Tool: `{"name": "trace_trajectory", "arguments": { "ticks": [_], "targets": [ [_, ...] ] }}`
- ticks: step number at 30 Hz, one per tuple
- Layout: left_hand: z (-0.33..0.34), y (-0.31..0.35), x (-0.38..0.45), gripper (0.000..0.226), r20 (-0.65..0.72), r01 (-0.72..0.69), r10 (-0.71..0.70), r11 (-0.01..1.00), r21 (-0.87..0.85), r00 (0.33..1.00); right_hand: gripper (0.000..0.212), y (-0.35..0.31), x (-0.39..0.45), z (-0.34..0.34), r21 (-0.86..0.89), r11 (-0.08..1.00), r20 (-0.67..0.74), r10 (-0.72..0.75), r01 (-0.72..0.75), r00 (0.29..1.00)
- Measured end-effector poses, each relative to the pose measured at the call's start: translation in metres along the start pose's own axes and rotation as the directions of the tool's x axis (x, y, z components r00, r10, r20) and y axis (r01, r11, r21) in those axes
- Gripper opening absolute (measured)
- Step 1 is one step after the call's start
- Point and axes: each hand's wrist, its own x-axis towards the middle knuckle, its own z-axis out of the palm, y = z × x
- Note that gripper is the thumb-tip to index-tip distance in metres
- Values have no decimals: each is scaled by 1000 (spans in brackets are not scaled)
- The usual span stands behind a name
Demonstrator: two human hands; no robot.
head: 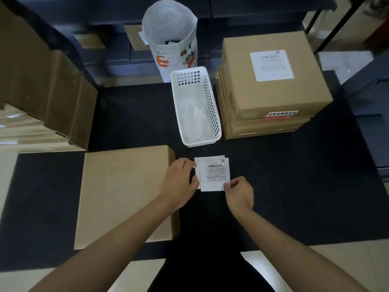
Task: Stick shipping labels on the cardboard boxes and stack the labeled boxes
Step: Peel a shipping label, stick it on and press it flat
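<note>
A white shipping label [213,175] with a barcode lies over its backing sheet on the black table, just right of a plain flat cardboard box [124,194]. My left hand [181,182] pinches the sheet's left edge. My right hand [239,191] pinches the label's lower right corner. At the back right stands a stack of cardboard boxes [271,98]; the top one carries a white label [271,65] and a red sticker on its front edge.
A white perforated plastic basket [212,106] holding clear film sits behind the label. A white printed bag [170,39] stands open behind it. More brown boxes [42,91] lie piled at the left. The black table [294,186] ends near my body.
</note>
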Motion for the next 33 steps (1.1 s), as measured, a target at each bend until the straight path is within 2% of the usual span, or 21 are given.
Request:
{"name": "trace_trajectory", "arguments": {
  "ticks": [4, 7, 9, 13, 16, 20, 22, 25, 33],
  "targets": [
    [-12, 7, 0, 31, 32, -63, 65, 996, -67, 997, 9, -13, -19, -26, 265, 964, 35, 4, -13, 999],
    [-33, 19, -7, 32, 32, -159, 165, 978, -137, 986, 9, -38, -38, -45, 421, 905, 92, -118, 69, 989],
    [-49, 24, -17, 33, -18, -190, 190, 963, -190, 982, 8, -63, -53, -53, 519, 850, 153, -200, 94, 968],
    [-89, 20, -42, 31, -173, -90, 36, 944, -317, 984, 17, -116, -91, -56, 664, 741, 284, -371, 98, 884],
    [-126, 4, -61, 28, -298, -53, -52, 941, -334, 953, 20, -146, -121, -50, 736, 673, 359, -481, 73, 800],
    [-166, -25, -88, 28, -348, -59, -122, 882, -467, 929, 21, -174, -156, -30, 790, 611, 422, -601, 51, 679],
    [-181, -43, -102, 28, -364, -68, -151, 848, -525, 919, 21, -185, -171, -14, 793, 608, 448, -624, 38, 640],
    [-203, -76, -120, 27, -366, -93, -147, 821, -564, 919, 18, -200, -196, 13, 789, 614, 457, -618, 30, 639],
    [-243, -153, -156, 32, -288, -117, -51, 835, -538, 956, 15, -223, -261, 79, 821, 568, 365, -593, 53, 718]
  ]
}}
